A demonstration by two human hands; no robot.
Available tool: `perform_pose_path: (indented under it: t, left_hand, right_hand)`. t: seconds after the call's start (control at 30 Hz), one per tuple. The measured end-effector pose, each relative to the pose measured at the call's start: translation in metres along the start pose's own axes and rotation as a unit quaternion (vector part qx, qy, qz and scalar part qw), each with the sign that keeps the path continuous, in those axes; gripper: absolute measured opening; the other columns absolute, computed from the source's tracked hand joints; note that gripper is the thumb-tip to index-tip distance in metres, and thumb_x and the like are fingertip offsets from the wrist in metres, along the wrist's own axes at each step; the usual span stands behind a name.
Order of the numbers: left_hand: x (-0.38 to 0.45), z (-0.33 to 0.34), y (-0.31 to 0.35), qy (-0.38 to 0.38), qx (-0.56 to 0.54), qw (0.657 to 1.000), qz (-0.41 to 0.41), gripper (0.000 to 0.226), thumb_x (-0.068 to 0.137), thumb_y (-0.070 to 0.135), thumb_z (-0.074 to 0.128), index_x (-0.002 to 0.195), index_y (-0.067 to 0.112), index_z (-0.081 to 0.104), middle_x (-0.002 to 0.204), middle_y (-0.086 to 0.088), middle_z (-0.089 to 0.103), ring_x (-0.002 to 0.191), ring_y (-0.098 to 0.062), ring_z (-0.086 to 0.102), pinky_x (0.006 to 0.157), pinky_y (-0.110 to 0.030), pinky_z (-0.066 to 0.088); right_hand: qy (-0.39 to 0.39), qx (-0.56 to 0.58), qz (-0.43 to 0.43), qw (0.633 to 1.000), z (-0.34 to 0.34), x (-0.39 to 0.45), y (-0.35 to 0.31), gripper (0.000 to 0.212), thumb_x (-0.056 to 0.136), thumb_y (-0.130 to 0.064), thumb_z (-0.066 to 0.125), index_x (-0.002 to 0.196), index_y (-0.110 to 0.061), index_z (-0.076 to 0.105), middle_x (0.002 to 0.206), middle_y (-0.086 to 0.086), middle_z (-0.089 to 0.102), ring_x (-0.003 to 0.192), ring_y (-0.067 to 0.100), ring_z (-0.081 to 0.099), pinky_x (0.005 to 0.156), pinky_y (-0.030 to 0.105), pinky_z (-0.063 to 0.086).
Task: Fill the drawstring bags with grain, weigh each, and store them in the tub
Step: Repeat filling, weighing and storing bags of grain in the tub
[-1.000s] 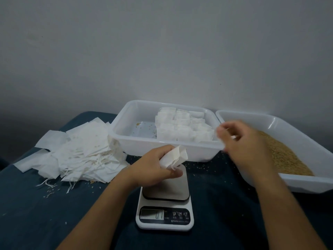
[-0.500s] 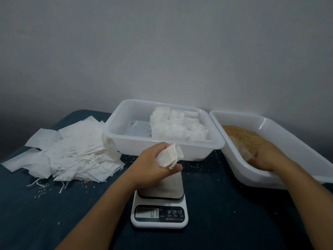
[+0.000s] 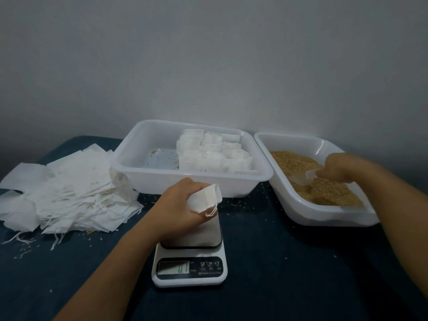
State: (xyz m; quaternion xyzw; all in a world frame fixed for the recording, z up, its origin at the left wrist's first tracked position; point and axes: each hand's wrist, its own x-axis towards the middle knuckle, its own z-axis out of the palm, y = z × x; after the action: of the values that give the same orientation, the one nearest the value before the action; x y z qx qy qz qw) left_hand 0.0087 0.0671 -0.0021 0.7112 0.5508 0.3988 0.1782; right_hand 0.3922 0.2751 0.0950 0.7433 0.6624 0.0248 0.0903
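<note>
Head-view frames put the scale [image 3: 189, 262] nearest us on the dark tabletop [image 3: 278, 262], its display lit and its steel platter partly hidden by our left hand [image 3: 183, 207]. That hand hovers over the platter, fingers curled round an empty drawstring bag [image 3: 205, 199], with the mouth turned up and to the right and the string loop dangling below. To the left lies a heap of flat unfilled bags [image 3: 64, 186]. Beyond the scale sits the storage tub [image 3: 148, 177], with filled bags [image 3: 215, 154] packed in rows along its right side and a few stray grains on its bare floor. Far right, our right hand [image 3: 340, 169] reaches into the second tub [image 3: 301, 209] and grips a clear scoop [image 3: 305, 178], whose bowl is dug into the grain [image 3: 324, 188].

What matters next, we judge, is that the bag lies to the left of the scoop, across the rims where the two tubs meet. Its open mouth faces the right hand, so the loaded scoop must travel leftward to it.
</note>
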Motion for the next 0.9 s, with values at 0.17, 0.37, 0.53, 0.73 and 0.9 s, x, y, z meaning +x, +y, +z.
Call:
perform_pose_path:
  t: [0.17,0.37,0.53,0.73,0.9]
  left_hand:
    - [-0.001,-0.001,-0.002,0.004,-0.03,0.999,-0.023,0.027,0.08,0.049,0.082,0.095,0.046,0.06,0.1,0.022,0.059,0.095,0.004,0.056,0.074,-0.007,0.04]
    - [-0.001,-0.001,-0.003,0.01,-0.086,0.995,-0.044,0.028,0.078,0.047,0.08,0.095,0.036,0.06,0.094,0.019,0.061,0.08,0.0,0.059,0.067,-0.007,0.042]
    - [0.001,0.0,-0.003,0.007,-0.125,0.99,-0.057,0.035,0.078,0.051,0.08,0.109,0.037,0.07,0.103,0.016,0.067,0.083,0.002,0.061,0.071,-0.006,0.041]
    - [0.0,0.001,0.001,0.013,-0.18,0.979,-0.093,0.039,0.076,0.047,0.082,0.11,0.032,0.071,0.08,0.02,0.062,0.068,0.003,0.053,0.066,-0.009,0.04]
    - [0.001,0.0,0.003,0.019,-0.21,0.971,-0.109,0.04,0.075,0.044,0.083,0.11,0.028,0.07,0.106,-0.017,0.069,0.096,-0.036,0.066,0.084,-0.032,0.05]
  right_hand:
    - [-0.031,0.077,-0.026,0.996,0.022,0.019,-0.032,0.05,0.104,-0.049,0.057,0.121,-0.004,0.068,0.116,0.012,0.067,0.096,0.027,0.064,0.086,0.039,0.054]
    - [-0.004,0.153,-0.014,0.988,0.046,0.037,-0.065,0.043,0.102,-0.043,0.063,0.098,-0.002,0.073,0.096,0.015,0.071,0.087,0.029,0.067,0.082,0.04,0.058]
    - [-0.005,0.221,0.008,0.975,0.048,0.042,-0.067,0.04,0.1,-0.037,0.068,0.085,0.0,0.07,0.077,0.014,0.067,0.065,0.027,0.061,0.06,0.034,0.047]
    - [0.013,0.347,0.054,0.936,0.044,0.023,-0.044,0.065,0.096,-0.056,0.066,0.119,0.005,0.066,0.093,0.015,0.066,0.077,0.03,0.06,0.079,0.043,0.052]
    - [0.08,0.45,0.056,0.888,0.04,-0.012,-0.026,0.063,0.093,-0.066,0.06,0.095,-0.003,0.068,0.083,0.016,0.069,0.075,0.034,0.064,0.076,0.047,0.054]
